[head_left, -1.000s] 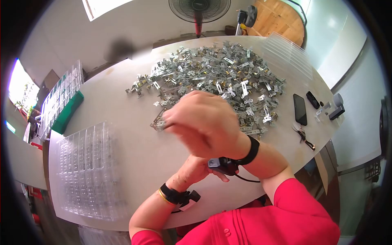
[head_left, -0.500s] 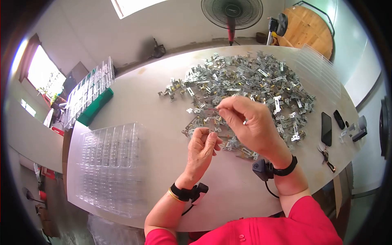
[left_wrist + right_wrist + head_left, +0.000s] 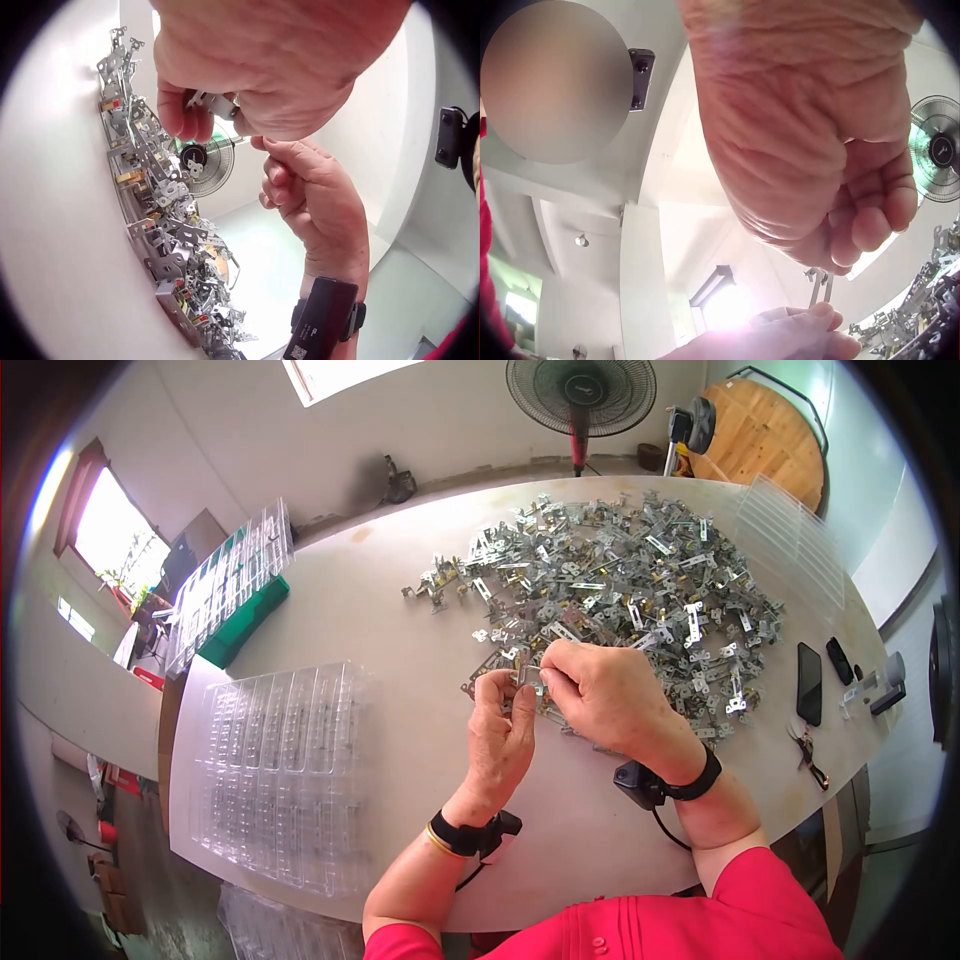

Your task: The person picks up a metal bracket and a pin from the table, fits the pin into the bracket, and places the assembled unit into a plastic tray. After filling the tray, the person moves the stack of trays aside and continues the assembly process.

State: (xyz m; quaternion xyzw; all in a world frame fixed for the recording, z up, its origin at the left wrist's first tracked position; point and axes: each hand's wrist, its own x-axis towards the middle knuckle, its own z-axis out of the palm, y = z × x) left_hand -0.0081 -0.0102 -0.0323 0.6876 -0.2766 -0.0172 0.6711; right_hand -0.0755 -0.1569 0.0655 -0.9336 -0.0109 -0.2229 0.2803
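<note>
In front of the pile, my left hand point(image 3: 498, 740) grips a small silver metal bracket point(image 3: 219, 105) between thumb and fingers. My right hand point(image 3: 625, 698) meets it from the right, thumb and index finger pinching at the bracket's upper end. Seen from the right wrist, two thin metal strips point(image 3: 821, 286) run up from the left fingertips to the right hand. Just beyond both hands spreads a large heap of metal brackets point(image 3: 640, 585), some with brass-coloured parts. The fingers cover much of the held piece.
Clear plastic compartment trays point(image 3: 285, 770) lie at the left of the table point(image 3: 420, 890). More trays stand with a green bin point(image 3: 245, 625) at the far left. A phone point(image 3: 809, 685), pliers point(image 3: 810, 758) and a clear divided tray point(image 3: 790, 545) lie on the right.
The right hand, earlier blurred and crossing above the left, has swung right and then come down to the left fingertips. The head view has shifted left.
</note>
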